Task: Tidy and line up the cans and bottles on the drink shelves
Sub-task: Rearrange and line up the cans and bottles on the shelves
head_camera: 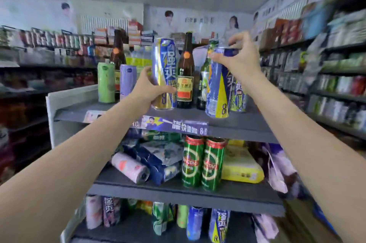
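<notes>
On the top shelf [247,128], the left hand [150,92] wraps its grip around the lower half of an upright blue-and-gold can [165,73], thumb across the front. The right hand [240,58], arm stretched up and forward, pinches the rim of a second blue can [218,86], which leans left near the shelf's front edge. Behind them stand 2 brown bottles [185,72], a green bottle [205,76], a green can [106,82] and a purple can [127,79].

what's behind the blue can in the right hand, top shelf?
Behind the tilted blue can gripped by the right hand stand a green bottle and a smaller can. The blue can covers part of both; anything further back is hidden.
</notes>
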Motion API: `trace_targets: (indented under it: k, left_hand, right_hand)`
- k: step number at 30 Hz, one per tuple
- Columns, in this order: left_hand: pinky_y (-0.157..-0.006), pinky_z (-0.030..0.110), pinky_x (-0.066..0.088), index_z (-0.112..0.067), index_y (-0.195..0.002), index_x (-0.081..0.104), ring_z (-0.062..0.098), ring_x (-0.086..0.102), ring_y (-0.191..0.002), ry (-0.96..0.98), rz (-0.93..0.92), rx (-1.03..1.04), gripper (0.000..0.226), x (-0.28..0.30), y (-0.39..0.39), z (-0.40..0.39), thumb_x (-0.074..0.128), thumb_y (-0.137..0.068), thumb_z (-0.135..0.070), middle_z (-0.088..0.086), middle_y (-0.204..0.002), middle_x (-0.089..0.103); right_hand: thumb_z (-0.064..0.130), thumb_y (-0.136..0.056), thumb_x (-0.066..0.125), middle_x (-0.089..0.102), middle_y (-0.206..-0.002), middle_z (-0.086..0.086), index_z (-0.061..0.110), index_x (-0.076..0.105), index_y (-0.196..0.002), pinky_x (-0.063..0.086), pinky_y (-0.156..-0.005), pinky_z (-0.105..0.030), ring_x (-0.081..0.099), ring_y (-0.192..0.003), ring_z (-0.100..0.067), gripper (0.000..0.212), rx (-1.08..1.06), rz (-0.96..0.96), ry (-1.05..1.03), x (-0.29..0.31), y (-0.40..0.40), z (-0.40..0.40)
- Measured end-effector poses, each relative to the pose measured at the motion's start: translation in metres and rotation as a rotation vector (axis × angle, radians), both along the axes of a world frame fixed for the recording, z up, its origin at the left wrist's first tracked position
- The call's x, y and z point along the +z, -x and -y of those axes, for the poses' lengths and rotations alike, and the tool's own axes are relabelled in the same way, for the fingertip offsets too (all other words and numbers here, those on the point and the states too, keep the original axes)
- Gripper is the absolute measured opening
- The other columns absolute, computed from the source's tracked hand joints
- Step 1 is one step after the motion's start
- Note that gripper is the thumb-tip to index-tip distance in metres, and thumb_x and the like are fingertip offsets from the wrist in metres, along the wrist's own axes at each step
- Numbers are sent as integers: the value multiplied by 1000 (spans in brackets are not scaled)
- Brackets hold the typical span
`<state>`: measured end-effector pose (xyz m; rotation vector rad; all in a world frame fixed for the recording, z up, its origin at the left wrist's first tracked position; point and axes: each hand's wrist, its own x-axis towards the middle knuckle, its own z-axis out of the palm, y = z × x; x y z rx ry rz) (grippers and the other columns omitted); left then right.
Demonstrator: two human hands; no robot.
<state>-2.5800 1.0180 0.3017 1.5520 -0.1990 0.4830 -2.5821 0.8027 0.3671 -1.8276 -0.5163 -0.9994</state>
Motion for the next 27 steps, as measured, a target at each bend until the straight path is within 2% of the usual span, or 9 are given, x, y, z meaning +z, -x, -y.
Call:
trace_targets:
  k: [2, 4, 6, 8, 10, 13, 18, 25, 27]
  left_hand:
    - [-56, 35, 45, -16, -140, 23, 27, 53, -79, -54, -20, 139, 101, -4, -26, -4, 85, -61, -7, 5, -108, 53]
    - [-75, 46, 51, -13, -142, 21, 33, 54, -103, -104, -58, 250, 108, -10, -49, -10, 88, -57, -10, 12, -124, 50]
    - [-91, 52, 47, -13, -141, 22, 34, 51, -115, -122, -107, 316, 110, -18, -67, -16, 89, -55, -12, 12, -134, 46]
    - [-92, 51, 47, -15, -139, 24, 31, 51, -115, -123, -115, 343, 105, -25, -82, -21, 89, -56, -12, 7, -132, 47]
    - [-97, 48, 43, -15, -140, 22, 30, 48, -120, -152, -97, 343, 106, -28, -95, -26, 88, -57, -9, 8, -133, 46]
    - [-101, 42, 39, -12, -142, 19, 28, 44, -122, -210, -80, 335, 104, -28, -115, -31, 85, -62, -5, 11, -136, 44]
    - [-99, 41, 38, -10, -142, 19, 30, 45, -123, -258, -85, 319, 101, -27, -145, -30, 83, -64, -5, 14, -137, 45]
    - [-106, 45, 34, -10, -147, 8, 34, 39, -130, -361, -134, 313, 107, -23, -169, -28, 81, -69, -11, 15, -145, 37]
    - [-107, 45, 33, -8, -148, 7, 32, 36, -132, -393, -103, 332, 109, -23, -168, -27, 82, -69, -12, 14, -147, 33]
  right_hand:
    - [26, -67, 83, 53, -98, 1, 17, 46, -98, 35, -64, -20, 51, -90, -17, 50, -30, -30, 26, -5, -38, 0]
    - [28, -65, 84, 55, -106, -4, 11, 51, -107, 34, -72, -25, 52, -100, -21, 56, -42, -71, 40, -13, -69, -4]
    - [29, -68, 82, 55, -108, -4, 7, 51, -116, 36, -77, -26, 51, -105, -21, 62, -29, -107, 43, -20, -90, -8]
    - [29, -72, 80, 56, -109, -6, 10, 53, -103, 37, -79, -28, 51, -108, -23, 46, -30, -87, 56, -26, -107, -10]
    - [30, -75, 77, 56, -105, -6, 14, 50, -92, 37, -76, -28, 52, -100, -22, 36, -55, -66, 73, -30, -118, -8]
    - [33, -78, 74, 55, -105, -8, 18, 49, -92, 36, -71, -29, 50, -87, -18, 33, -133, -72, 91, -32, -131, 0]
    - [30, -81, 72, 53, -101, -9, 15, 47, -89, 21, -57, -25, 41, -77, -13, 31, -287, -61, 83, -33, -145, 20]
    - [30, -84, 68, 44, -103, -8, 9, 44, -99, 20, -62, -24, 36, -83, -15, 35, -356, -101, 177, -31, -149, 23]
    - [30, -85, 67, 44, -109, -9, 8, 43, -104, 23, -68, -25, 36, -90, -17, 38, -390, -137, 213, -32, -147, 22]
